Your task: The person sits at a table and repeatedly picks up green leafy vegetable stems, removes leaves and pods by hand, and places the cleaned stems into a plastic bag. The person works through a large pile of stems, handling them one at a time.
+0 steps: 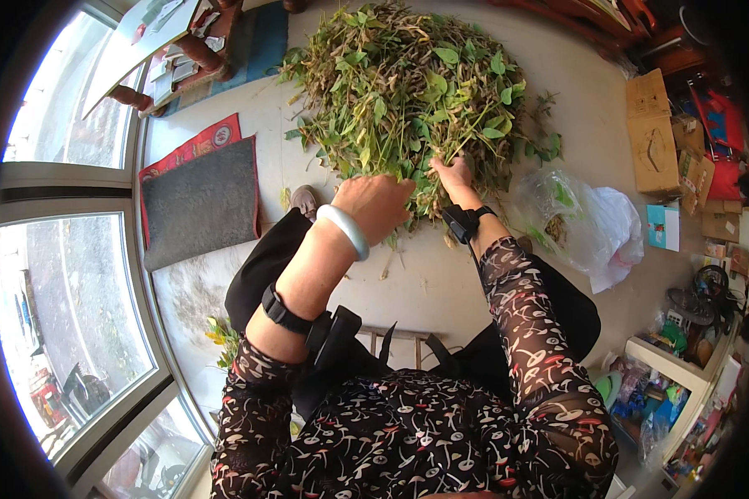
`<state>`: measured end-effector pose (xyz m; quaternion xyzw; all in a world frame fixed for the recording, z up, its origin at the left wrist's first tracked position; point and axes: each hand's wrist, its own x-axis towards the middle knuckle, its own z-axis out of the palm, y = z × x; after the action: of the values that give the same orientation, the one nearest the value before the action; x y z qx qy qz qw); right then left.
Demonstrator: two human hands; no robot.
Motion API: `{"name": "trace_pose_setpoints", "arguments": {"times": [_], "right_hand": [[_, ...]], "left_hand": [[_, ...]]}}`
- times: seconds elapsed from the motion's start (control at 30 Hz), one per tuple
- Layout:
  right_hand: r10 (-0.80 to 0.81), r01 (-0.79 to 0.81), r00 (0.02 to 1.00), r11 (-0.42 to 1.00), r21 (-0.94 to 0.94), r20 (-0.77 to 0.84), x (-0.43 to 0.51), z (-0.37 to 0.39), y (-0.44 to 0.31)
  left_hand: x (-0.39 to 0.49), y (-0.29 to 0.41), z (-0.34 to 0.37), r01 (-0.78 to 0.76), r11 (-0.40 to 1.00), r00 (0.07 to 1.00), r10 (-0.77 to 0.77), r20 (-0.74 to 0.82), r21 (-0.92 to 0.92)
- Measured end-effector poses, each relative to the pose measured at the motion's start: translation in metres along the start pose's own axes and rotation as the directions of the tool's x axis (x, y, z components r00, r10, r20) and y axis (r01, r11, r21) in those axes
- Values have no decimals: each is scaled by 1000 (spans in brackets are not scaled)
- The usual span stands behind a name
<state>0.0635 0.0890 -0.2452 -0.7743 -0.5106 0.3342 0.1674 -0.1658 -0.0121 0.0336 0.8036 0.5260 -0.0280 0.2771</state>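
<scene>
A large heap of leafy bean plants with pods [406,93] lies on the tiled floor in front of me. My left hand [374,199], with a pale bangle at the wrist, is at the near edge of the heap. Its fingers are curled and partly turned away, so what it holds is hidden. My right hand [454,174] is a little farther right, its fingers closed around plant stems at the heap's near side. Leaves and pods hang between and below the two hands.
A clear plastic bag [552,212] with some plant matter and a white bag [615,231] lie right of the heap. Cardboard boxes [652,143] and a cluttered shelf [668,365] stand farther right. To the left are a grey mat [203,199], glass doors [62,312] and a low table [143,37].
</scene>
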Motion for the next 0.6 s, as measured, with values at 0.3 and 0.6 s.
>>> {"name": "trace_pose_setpoints", "arguments": {"times": [0.3,0.6], "right_hand": [[70,-37,995,915,402,-67,-36,-83,-12],[-420,214,907,516,829,27,-147,-215,-107]], "left_hand": [[1,8,-7,-19,1000,997,20,-73,12],[14,25,-13,-312,738,892,11,-452,-598]]}}
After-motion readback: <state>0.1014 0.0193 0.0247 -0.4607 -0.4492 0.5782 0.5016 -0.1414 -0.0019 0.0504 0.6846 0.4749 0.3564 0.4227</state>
